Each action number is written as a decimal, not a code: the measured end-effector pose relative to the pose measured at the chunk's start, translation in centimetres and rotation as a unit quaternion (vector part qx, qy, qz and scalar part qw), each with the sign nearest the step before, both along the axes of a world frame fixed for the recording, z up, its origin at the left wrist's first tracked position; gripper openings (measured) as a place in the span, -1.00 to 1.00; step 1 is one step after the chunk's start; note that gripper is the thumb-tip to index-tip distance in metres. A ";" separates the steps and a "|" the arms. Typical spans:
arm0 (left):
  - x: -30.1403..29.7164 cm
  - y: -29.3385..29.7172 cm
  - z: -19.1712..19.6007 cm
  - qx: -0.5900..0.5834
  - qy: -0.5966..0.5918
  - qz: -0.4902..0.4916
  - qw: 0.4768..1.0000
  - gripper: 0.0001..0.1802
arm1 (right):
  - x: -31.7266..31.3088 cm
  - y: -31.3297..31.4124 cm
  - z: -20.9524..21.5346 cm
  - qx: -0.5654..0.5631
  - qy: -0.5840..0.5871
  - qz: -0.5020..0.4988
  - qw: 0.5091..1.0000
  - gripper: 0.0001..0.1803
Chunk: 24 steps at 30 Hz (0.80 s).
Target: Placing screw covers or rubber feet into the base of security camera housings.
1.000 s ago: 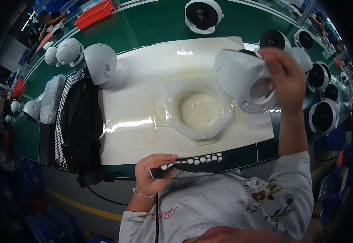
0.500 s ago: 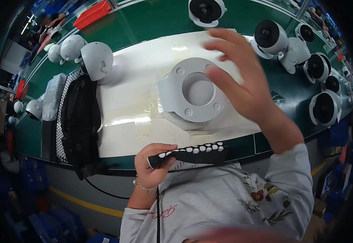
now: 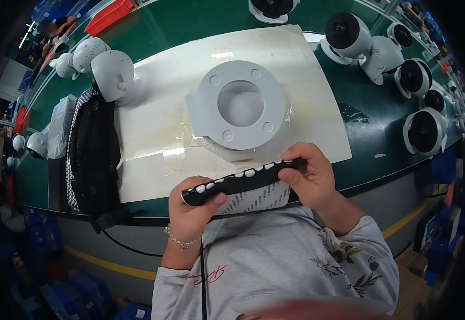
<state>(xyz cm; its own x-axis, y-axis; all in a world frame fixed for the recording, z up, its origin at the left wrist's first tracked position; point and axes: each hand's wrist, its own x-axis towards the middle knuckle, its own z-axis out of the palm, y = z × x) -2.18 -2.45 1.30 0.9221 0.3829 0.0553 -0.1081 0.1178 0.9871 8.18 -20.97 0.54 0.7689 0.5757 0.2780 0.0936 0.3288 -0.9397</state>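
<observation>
The left hand (image 3: 191,213) and right hand (image 3: 313,178) each pinch one end of the sideways black strip (image 3: 238,184); the pale ring (image 3: 275,106) lies just beyond.

A head-worn fisheye camera looks down from close above the hands (image 3: 190,209) (image 3: 313,178) and green bench (image 3: 368,143).

From where I stand I count two hands (image 3: 315,178), one black white-spotted strip (image 3: 254,180), one pale round base (image 3: 200,114) with one large hole and four round feet (image 3: 268,127), one white sheet (image 3: 152,133) and one black mesh bundle (image 3: 98,160). White fans (image 3: 348,34): one at the far edge, at least four leftward, at least six rightward; the farthest blur together.
</observation>
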 end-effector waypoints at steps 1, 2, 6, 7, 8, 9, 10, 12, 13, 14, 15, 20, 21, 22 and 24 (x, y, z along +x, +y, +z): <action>-0.1 0.0 0.0 0.011 -0.004 0.018 1.000 -0.81 | 0.1 -0.2 -0.1 -0.017 -0.018 -0.012 1.000 -0.75; -0.2 -0.1 0.0 0.012 -0.002 0.019 1.000 -0.81 | 0.2 -0.3 -0.1 -0.035 -0.036 -0.024 0.998 -0.77; -0.4 -0.7 0.0 0.037 0.016 0.051 0.998 -0.82 | 0.4 -1.1 -0.9 -0.057 -0.066 -0.035 0.996 -0.77; -0.5 -0.7 -0.1 0.036 0.020 0.051 0.998 -0.82 | 0.5 -1.3 -0.8 -0.068 -0.045 -0.019 0.996 -0.76; -0.5 -0.7 -0.2 0.035 0.020 0.051 0.998 -0.82 | 0.5 -1.5 -0.6 -0.079 -0.024 -0.004 0.997 -0.76; -0.6 -0.7 -0.3 0.039 0.015 0.054 0.998 -0.82 | 0.5 -1.1 -0.2 -0.080 -0.023 -0.004 0.997 -0.76; -0.6 -0.7 -0.4 0.044 0.011 0.057 0.997 -0.81 | 0.4 -0.4 0.3 -0.046 -0.032 -0.030 0.998 -0.78; -0.4 -0.7 -0.2 0.077 -0.011 0.052 0.996 -0.81 | 0.8 -0.3 1.0 -0.014 -0.040 -0.055 0.998 -0.79; -0.3 -0.7 -0.1 0.111 -0.033 0.047 0.992 -0.81 | 1.4 -0.7 1.2 -0.065 -0.154 -0.041 0.985 -0.77; -0.4 -0.7 -0.1 0.110 -0.032 0.049 0.992 -0.81 | 1.7 -1.0 1.4 -0.116 -0.265 -0.026 0.957 -0.73; -0.3 -0.7 0.0 0.134 -0.043 0.048 0.989 -0.82 | 1.8 -1.0 1.5 -0.117 -0.265 -0.027 0.957 -0.73; -0.3 -0.7 -0.1 0.174 -0.056 0.060 0.981 -0.81 | 1.3 -0.3 2.9 -0.147 -0.256 -0.105 0.950 -0.81; -0.2 -0.6 -0.1 0.190 -0.057 0.046 0.979 -0.81 | 1.6 -0.5 2.6 -0.148 -0.256 -0.105 0.949 -0.81; -0.2 -0.5 -0.1 0.207 -0.059 0.032 0.976 -0.80 | 2.0 -0.8 2.1 -0.150 -0.322 -0.092 0.930 -0.79; -0.3 -0.3 -0.3 0.213 -0.054 0.030 0.975 -0.80 | 2.0 -0.9 2.0 -0.153 -0.385 -0.077 0.907 -0.77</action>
<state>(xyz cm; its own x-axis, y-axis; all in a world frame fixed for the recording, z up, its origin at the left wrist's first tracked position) -2.45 -2.72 0.95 0.8787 0.3574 0.3164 -0.2074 -0.3111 0.9275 10.20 -21.89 2.50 0.4932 0.6184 0.6118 0.7834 -0.0100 -0.6214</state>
